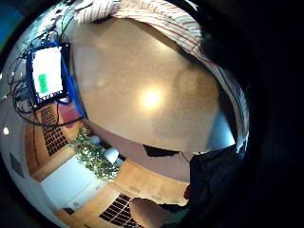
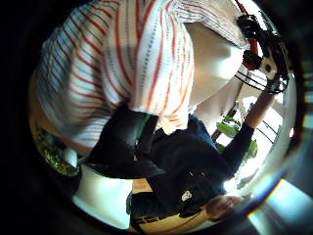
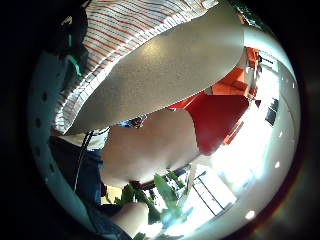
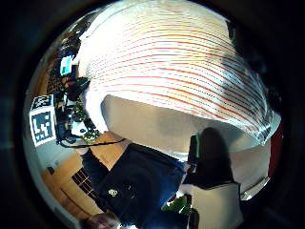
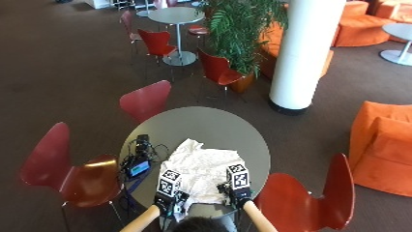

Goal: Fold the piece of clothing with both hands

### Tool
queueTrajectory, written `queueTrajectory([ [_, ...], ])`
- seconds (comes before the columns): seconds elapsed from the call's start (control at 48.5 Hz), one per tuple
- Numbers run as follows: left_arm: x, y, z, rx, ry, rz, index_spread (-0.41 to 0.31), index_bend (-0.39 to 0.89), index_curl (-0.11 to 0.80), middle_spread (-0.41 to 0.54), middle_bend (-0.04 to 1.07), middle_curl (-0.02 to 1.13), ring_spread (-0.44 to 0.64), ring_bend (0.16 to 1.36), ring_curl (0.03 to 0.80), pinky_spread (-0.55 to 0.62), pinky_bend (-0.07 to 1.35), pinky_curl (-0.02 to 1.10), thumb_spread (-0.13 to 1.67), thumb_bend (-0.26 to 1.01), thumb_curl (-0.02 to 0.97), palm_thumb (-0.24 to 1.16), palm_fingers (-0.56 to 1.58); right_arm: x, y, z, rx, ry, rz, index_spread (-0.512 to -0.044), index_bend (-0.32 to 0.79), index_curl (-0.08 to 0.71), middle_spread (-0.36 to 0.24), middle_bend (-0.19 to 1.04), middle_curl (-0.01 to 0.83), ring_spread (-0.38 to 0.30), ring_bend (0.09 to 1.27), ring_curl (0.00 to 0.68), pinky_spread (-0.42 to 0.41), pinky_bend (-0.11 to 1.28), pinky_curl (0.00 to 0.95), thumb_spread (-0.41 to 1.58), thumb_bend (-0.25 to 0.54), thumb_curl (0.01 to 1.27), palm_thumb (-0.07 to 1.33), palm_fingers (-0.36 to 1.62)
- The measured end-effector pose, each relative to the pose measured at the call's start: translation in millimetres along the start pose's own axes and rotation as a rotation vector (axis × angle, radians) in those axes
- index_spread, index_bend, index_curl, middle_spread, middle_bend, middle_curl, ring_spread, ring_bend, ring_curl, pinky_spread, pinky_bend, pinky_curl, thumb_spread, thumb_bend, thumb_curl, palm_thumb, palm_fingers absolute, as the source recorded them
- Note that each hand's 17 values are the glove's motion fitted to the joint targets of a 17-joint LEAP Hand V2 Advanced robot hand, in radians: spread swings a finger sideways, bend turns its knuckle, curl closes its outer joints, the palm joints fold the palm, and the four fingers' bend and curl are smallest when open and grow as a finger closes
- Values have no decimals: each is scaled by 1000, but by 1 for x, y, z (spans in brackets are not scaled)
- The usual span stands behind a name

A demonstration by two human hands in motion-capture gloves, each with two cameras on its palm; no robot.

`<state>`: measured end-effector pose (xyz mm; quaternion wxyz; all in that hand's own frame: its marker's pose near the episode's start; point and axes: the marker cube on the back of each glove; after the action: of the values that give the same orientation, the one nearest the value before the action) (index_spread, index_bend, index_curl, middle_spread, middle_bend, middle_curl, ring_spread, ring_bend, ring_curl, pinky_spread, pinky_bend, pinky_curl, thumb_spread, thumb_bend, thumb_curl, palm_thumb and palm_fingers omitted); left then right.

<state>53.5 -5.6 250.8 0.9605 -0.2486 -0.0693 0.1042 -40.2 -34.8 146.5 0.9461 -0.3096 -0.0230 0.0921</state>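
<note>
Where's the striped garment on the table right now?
In the outside view the striped garment lies crumpled on the round table, on its near half, right of the device with cables, its near edge at the left hand and right hand.

A crumpled white garment with thin red stripes (image 5: 203,169) lies spread on the round table's near half.

Garment (image 5: 204,170) on table (image 5: 199,123), tablet (image 5: 138,168) to its left
</note>
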Motion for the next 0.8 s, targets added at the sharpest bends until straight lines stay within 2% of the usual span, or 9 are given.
queueTrajectory([
  [0.041, 0, -2, -1, 23, 2, -10, -83, 98, 253, 11, 356, 348, 154, 528, 280, 91, 517, 375, 944, -4, 323, 249, 447, 6, -6, 2, 47, 34, 29, -235, 137, 237, -113, 209, 430, -158, 500, 381, -108, 538, 360, 978, 34, 439, 739, 847],
  [0.082, 0, -5, -1, 64, 6, -18, -99, 118, 256, -22, 346, 347, 108, 505, 272, 6, 555, 375, 975, 7, 327, 288, 555, 4, -19, 3, 118, 5, -35, -238, 151, 246, -119, 199, 430, -175, 490, 380, -149, 547, 359, 977, 41, 451, 775, 927],
  [0.165, 1, -8, -4, 170, -33, -41, -134, 149, 273, -81, 334, 361, -3, 473, 274, -133, 614, 389, 1044, 45, 347, 389, 767, 4, -68, -1, 424, -12, -187, -246, 156, 266, -140, 180, 432, -194, 488, 385, -222, 549, 362, 940, 40, 476, 837, 1059],
  [0.247, 0, -18, -2, 286, -124, -56, -166, 161, 293, -134, 345, 392, -95, 455, 297, -214, 627, 411, 1094, 113, 386, 541, 917, 10, -87, -2, 579, 67, -133, -250, 190, 306, -152, 184, 443, -208, 470, 404, -264, 536, 377, 856, 34, 511, 899, 1114],
  [0.309, 0, -25, 4, 291, -166, -54, -198, 177, 309, -179, 341, 400, -180, 441, 302, -277, 637, 414, 1067, 163, 429, 676, 1078, 9, -85, -2, 606, 118, -123, -254, 202, 332, -185, 200, 453, -218, 479, 418, -296, 522, 379, 780, 25, 538, 938, 1211],
  [0.392, 7, -6, -6, 214, -141, -28, -226, 189, 339, -219, 346, 429, -241, 419, 327, -319, 637, 430, 989, 166, 473, 762, 1150, 8, -81, 2, 600, 163, -140, -258, 194, 356, -208, 194, 459, -233, 490, 428, -327, 536, 383, 725, 15, 566, 983, 1258],
  [0.639, 36, 61, -40, 96, -12, 78, -261, 176, 393, -276, 400, 496, -318, 451, 385, -361, 617, 450, 937, 103, 551, 797, 1216, 10, -9, 10, 465, 207, -250, -272, 190, 404, -249, 252, 493, -256, 535, 454, -352, 532, 384, 499, -26, 642, 1001, 1299],
  [0.722, 43, 85, -67, 90, -5, 104, -268, 181, 408, -288, 409, 512, -327, 458, 399, -367, 621, 458, 913, 83, 577, 805, 1222, 14, 24, -9, 455, 195, -264, -274, 199, 424, -252, 274, 506, -255, 539, 461, -346, 524, 386, 436, -27, 665, 1006, 1304],
  [0.804, 41, 93, -103, 114, -15, 94, -276, 182, 422, -297, 415, 525, -339, 489, 418, -370, 631, 467, 877, 63, 607, 814, 1247, 21, 35, -42, 486, 184, -247, -271, 204, 442, -250, 293, 516, -255, 538, 465, -347, 522, 388, 384, -29, 684, 1007, 1308],
])
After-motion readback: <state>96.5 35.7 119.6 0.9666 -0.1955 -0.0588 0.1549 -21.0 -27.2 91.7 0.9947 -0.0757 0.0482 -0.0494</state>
